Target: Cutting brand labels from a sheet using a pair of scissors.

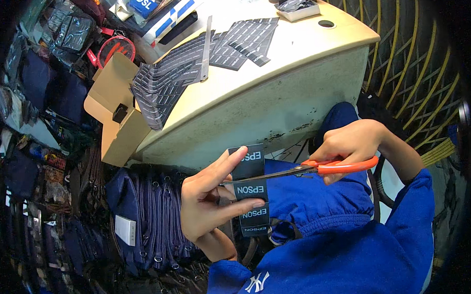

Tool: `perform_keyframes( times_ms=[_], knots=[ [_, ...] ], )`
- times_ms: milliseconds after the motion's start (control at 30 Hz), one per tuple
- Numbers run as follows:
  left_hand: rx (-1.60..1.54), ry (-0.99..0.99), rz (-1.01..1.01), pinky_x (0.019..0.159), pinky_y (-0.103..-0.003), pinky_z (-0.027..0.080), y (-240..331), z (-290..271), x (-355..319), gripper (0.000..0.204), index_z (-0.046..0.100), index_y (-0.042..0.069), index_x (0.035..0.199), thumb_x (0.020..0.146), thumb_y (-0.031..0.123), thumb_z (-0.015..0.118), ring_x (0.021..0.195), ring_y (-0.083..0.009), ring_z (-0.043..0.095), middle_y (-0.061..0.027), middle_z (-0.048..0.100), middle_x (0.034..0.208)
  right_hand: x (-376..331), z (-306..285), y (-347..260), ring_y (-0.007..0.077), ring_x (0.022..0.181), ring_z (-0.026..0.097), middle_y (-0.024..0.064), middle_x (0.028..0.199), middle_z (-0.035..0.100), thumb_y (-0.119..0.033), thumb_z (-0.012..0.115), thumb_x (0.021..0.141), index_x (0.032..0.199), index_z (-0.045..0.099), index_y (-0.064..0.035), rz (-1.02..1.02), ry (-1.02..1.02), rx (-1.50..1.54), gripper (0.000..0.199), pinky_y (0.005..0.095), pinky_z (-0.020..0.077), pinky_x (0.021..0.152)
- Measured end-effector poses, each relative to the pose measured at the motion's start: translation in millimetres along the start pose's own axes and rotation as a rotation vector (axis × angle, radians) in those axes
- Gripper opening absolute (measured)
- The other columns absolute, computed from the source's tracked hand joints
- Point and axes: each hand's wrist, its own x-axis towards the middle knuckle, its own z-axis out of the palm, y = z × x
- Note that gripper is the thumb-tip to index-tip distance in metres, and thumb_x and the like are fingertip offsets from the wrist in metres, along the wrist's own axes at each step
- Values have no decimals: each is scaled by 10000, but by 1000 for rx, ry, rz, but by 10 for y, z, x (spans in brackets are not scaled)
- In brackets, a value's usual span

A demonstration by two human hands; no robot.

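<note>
Left hand [203,202] pinching label strip [251,190]; right hand [352,143] gripping scissors [347,167], blades [278,174] across it; cut seemingly unfinished, label sheets [250,35] left beyond hands

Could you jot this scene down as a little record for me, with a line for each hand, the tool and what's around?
Left hand: holds a strip of black labels between thumb and fingers
Right hand: grips orange-handled scissors
Blades: lie across the strip; whether they have cut into it, I can't tell
Table: bears dark printed sheets with a metal ruler lying over them
Left of table: open cardboard box
Below box: bunched dark blue bag-like items
</note>
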Motion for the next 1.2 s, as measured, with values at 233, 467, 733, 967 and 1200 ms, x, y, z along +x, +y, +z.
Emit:
perform_keyframes(
  times_ms=[233, 467, 733, 967, 1200],
  knots=[
    [23, -1, 18, 686, -163, 459, -8, -2, 6, 759, 504, -37, 1244, 557, -32, 827, 789, -45, 595, -132, 626, 1080, -4, 28, 39, 201, 445, 497, 113, 546, 520, -276, 599, 876, 767, 547, 49, -34, 28, 12, 346, 334, 347, 434],
    [32, 7, 88, 672, -150, 439, -58, -7, 11, 757, 499, -41, 1247, 565, -25, 827, 761, -28, 579, -83, 644, 970, -1, 14, 2, 219, 425, 482, 141, 525, 494, -275, 598, 877, 775, 554, 68, -9, 24, -65, 361, 342, 334, 424],
    [70, 21, 37, 584, -120, 344, -45, -27, 6, 797, 467, -47, 1274, 557, -59, 816, 606, 13, 434, 14, 537, 724, -5, 24, 71, 202, 502, 440, 142, 567, 494, -353, 555, 901, 761, 553, 56, 44, 44, -11, 432, 362, 355, 497],
    [-28, 57, 66, 559, -102, 309, -112, 29, 128, 844, 421, -44, 1309, 558, -78, 807, 610, 25, 414, 63, 452, 686, -78, -30, 461, 113, 473, 437, 53, 536, 491, -261, 632, 851, 735, 552, 46, 84, 136, -61, 338, 287, 337, 447],
    [-164, 106, 29, 609, -131, 395, -276, 76, 257, 830, 367, -55, 1336, 606, -128, 755, 701, -16, 523, -28, 609, 802, -82, -7, 698, 52, 555, 396, -31, 600, 473, -346, 626, 855, 756, 559, 27, 148, 249, 154, 392, 252, 327, 481]
  ],
)
